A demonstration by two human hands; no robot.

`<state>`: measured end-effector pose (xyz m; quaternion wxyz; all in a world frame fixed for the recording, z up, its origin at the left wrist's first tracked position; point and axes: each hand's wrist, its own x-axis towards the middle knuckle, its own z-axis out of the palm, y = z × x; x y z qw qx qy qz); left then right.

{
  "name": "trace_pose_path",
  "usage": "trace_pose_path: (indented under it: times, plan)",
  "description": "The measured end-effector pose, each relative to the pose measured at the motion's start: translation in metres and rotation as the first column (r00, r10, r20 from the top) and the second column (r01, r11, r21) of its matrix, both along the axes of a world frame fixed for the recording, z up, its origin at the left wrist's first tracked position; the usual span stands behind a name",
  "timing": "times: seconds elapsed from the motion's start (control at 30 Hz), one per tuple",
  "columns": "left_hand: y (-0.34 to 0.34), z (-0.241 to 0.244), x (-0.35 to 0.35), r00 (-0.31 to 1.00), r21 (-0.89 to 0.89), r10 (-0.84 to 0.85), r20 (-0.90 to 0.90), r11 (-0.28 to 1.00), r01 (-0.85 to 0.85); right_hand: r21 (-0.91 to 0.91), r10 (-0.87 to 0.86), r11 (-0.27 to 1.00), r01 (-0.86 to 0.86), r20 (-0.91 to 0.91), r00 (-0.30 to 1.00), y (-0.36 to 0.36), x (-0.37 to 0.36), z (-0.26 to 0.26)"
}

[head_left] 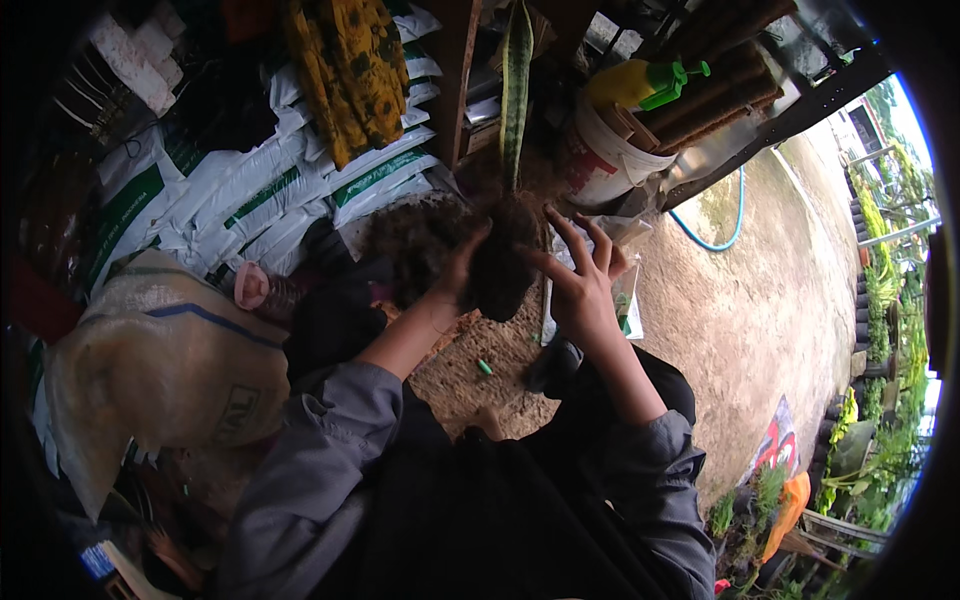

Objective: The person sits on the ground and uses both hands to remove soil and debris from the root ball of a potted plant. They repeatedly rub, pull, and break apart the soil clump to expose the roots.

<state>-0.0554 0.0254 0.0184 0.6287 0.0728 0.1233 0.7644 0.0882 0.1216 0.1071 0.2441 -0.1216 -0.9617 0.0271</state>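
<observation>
A snake plant with a long upright leaf [516, 97] rises from a dark root ball or soil-filled bag [504, 262]; which of the two it is, I cannot tell. My left hand [459, 266] grips the dark mass from its left side, fingers partly hidden behind it. On the right side, my right hand [581, 270] has its fingers spread, with a fingertip or thumb at the mass. Dark loose soil [412, 240] lies behind my left hand. A clear plastic bag [634, 289] with green print lies beyond my right hand.
White-and-green sacks [262, 187] are stacked at the left, near a large woven sack [180, 360] and a clear plastic bottle [262, 289]. A white bucket [611, 161] holds a yellow-green spray bottle [637, 82]. A blue hose [712, 246] lies on the ground at the right.
</observation>
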Motion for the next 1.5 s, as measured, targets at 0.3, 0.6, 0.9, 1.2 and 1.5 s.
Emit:
trace_pose_path:
  times: [0.3,0.6,0.9,1.2,1.5]
  plan:
    - [-0.003,0.002,0.003,0.999,0.087,0.047,0.018,0.995,-0.048,-0.023,-0.007,1.0,0.005,-0.104,0.995,-0.002,0.002,0.0]
    - [-0.011,0.003,0.0,0.994,0.178,-0.096,0.058,0.98,0.084,-0.113,-0.021,0.994,0.005,-0.146,0.989,-0.005,-0.001,0.007]
    - [-0.003,-0.004,-0.002,0.998,0.128,-0.009,-0.066,0.992,0.017,-0.019,0.005,1.0,-0.007,-0.078,0.997,-0.007,-0.003,0.009]
    - [-0.004,0.006,-0.002,0.99,0.331,-0.061,0.127,0.944,0.015,-0.247,0.016,0.965,-0.087,-0.275,0.961,0.006,0.001,0.014]
    - [-0.01,0.007,-0.002,0.997,0.277,-0.058,0.052,0.96,0.042,-0.289,0.043,0.952,-0.1,-0.199,0.979,0.002,0.006,0.013]
